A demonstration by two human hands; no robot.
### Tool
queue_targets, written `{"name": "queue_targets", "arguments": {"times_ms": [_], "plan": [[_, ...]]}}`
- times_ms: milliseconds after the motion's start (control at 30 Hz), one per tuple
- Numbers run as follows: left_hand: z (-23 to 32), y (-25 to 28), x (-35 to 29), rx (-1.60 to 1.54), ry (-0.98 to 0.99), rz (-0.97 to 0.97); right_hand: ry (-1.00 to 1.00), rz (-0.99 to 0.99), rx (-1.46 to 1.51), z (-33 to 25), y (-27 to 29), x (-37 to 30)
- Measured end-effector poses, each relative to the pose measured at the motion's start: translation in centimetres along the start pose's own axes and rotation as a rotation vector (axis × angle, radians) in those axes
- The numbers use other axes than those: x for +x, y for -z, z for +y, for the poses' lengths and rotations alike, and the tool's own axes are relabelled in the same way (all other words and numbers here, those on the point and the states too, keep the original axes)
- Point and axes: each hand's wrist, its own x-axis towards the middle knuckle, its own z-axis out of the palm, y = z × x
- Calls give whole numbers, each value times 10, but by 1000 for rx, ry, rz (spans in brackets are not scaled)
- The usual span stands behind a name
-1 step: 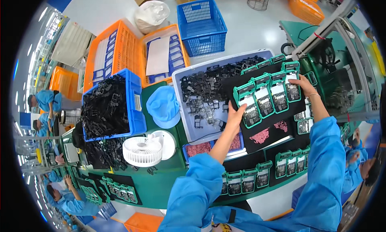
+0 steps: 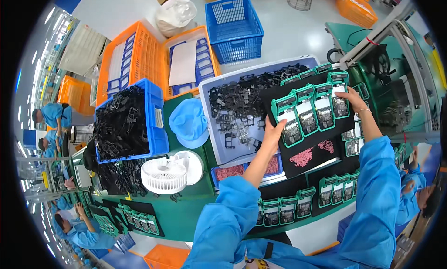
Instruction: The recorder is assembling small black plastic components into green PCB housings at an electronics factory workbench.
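My left hand [image 2: 272,135] and my right hand [image 2: 355,100] are closed on opposite ends of a black board [image 2: 309,137] that bears green-framed device housings. Both thumbs lie on top, against the outermost housings of the near row, while my other fingers are mostly hidden underneath. Several housings [image 2: 306,117] stand side by side in that row, their circuit parts and white panels showing. Behind them, a second row [image 2: 307,74] is partly covered. The board is held above the right part of a pale grey-blue bin [image 2: 203,111] full of loose black plastic pieces [image 2: 233,101].
Small pink parts [image 2: 301,158] lie on a black surface and in blue trays [image 2: 215,178]. More green-framed housings [image 2: 287,210] line the near table edge. Leftward are a white fan [image 2: 164,176], a blue cap [image 2: 188,122] and a blue crate [image 2: 156,129] of black pieces. Co-workers sit at both sides.
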Motion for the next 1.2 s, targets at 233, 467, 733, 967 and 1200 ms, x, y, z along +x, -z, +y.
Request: {"name": "queue_targets", "arguments": {"times_ms": [233,467,733,967,1200], "plan": [[-14,19,30,218,92,-33,-30,30,-200,23,10,9],[85,80,42,1121,-154,98,795,356,-571,-97,-161,-58],[76,140,96,1047,-146,671,191,-150,-1375,-73,-323,115],[95,113,70,304,90,474,-81,-267,-1406,-62,-347,121],[70,114,77,250,-50,525,137,-369,-1405,-63,-341,114]]}}
